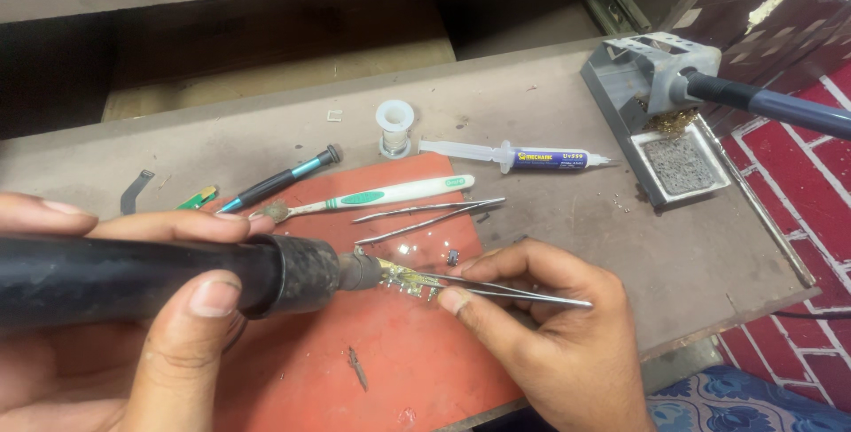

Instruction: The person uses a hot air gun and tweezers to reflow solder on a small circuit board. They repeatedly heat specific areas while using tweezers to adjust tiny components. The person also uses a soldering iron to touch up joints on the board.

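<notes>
- The left hand [133, 308] fills the lower left of the frame, its grip wrapped around a thick black handpiece [160, 274], thumb pressed along the near side and fingers over the top.
- The handpiece's dark nozzle [359, 271] points right, toward the middle of the frame, and ends just at a small gold-coloured circuit piece [409, 281].
- The right hand [550, 326] sits at lower centre, its grip pinching silver tweezers [496, 290] between thumb and forefinger; the tips reach left to the circuit piece, though whether they clamp it cannot be told.
- The circuit piece lies on a red mat [399, 352] that covers the middle of the grey surface [550, 95].
- Above the hands, on the mat, lie a second pair of tweezers [425, 217] and a white-and-green toothbrush [372, 197].
- Further left rests a black-and-teal screwdriver [279, 180].
- In the upper middle stand a white solder spool [394, 127] and a syringe [519, 157] with a blue label.
- In the upper right, a grey soldering stand [660, 122] holds an iron with a blue handle [771, 104].
</notes>
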